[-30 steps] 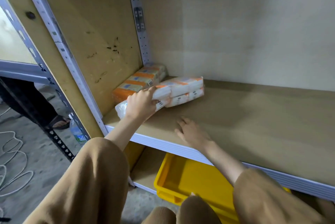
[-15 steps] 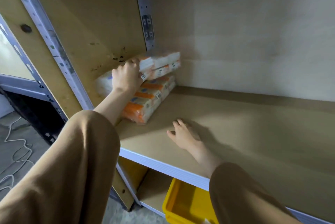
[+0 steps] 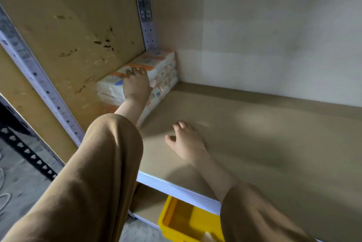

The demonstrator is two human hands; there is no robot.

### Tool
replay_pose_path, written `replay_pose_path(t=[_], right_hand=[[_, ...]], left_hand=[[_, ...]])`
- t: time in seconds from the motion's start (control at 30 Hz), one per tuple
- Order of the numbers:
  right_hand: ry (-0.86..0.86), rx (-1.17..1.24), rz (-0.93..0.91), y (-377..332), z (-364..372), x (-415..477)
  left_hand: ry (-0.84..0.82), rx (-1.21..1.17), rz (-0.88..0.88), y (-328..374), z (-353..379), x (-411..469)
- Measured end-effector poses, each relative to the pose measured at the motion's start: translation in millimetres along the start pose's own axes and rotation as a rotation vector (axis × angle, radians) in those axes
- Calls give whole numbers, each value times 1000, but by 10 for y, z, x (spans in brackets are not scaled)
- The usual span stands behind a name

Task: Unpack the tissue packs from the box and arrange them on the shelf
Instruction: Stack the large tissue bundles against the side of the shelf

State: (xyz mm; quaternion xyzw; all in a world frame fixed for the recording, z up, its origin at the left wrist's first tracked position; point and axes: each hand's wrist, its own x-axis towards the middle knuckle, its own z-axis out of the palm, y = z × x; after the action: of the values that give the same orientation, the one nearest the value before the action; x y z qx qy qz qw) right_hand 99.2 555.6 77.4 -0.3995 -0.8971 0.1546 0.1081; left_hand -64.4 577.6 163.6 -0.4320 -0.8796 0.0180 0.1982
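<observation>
reaching left hand (image 3: 137, 87): we see it stretched into the shelf's back left corner, its fingers (image 3: 135, 71) curled over the near top edge of the upper tissue pack (image 3: 158, 61) — grasping it; the thumb is hidden from us.
right hand (image 3: 186, 141): palm down on the shelf (image 3: 264, 134) board, fingers released and slightly spread, holding nothing, well apart from the packs.
upper tissue pack: white with orange bands, lying flat on the lower tissue pack (image 3: 164, 89), its far end close to the back wall (image 3: 264, 36).
lower tissue pack: flat on the shelf, its long side against the side panel (image 3: 68, 36); we make out small printed labels on its right face.
upright post (image 3: 146, 16): perforated metal, standing in the corner just behind the stack.
left sleeve (image 3: 94, 173): tan — it covers part of the shelf's front edge.
yellow bin (image 3: 176, 222): on the level below, under the shelf's white front lip.
floor (image 3: 19, 192): grey, at lower left, beside the rack.
</observation>
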Motion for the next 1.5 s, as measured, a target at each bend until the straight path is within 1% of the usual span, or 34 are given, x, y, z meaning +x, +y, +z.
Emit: replay_pose_path(t=[0.23, 0.33, 0.47, 0.53, 0.57, 0.67, 0.73, 0.77, 0.8, 0.97, 1.1, 1.2, 1.37, 1.43, 1.5], right_hand=[[5, 3, -19, -1, -16, -1], [-6, -2, -14, -21, -51, -39], [17, -30, 4, -86, -44, -139], [9, -18, 19, -163, -37, -266], [32, -9, 3, -211, -35, -345], [121, -14, -148, -390, 26, -606], [41, -18, -222, -571, 57, -841], [-30, -5, -228, -664, 74, -973], [-55, 8, -254, -754, 102, -1095], [-181, 19, -437, -1271, 407, -1736], [-347, -11, -544, -1651, 830, -2182], [-419, -44, -583, -1804, 1145, -2416], [-556, -98, -641, -2015, 1581, -2782], [-602, -139, -660, -2065, 1706, -2869], [-639, -180, -687, -2104, 1822, -2924]], left_hand=[[-127, -6, 20, -14, -85, 81], [-167, -163, 32, -114, -188, 23], [-154, -416, 54, -315, -382, -326], [-115, -526, 39, -421, -460, -635], [-81, -551, 33, -476, -494, -806], [-23, -557, 39, -691, -551, -1376], [-42, -524, 67, -852, -539, -1790], [-63, -498, 69, -935, -508, -2005], [-89, -483, 55, -1030, -457, -2218], [-254, -467, -71, -1555, -48, -3374], [-400, -414, -211, -1978, 300, -4312], [-452, -374, -269, -2161, 427, -4798], [-488, -408, -364, -2353, 517, -5476], [-484, -432, -380, -2419, 579, -5684], [-523, -420, -386, -2470, 636, -5836]])
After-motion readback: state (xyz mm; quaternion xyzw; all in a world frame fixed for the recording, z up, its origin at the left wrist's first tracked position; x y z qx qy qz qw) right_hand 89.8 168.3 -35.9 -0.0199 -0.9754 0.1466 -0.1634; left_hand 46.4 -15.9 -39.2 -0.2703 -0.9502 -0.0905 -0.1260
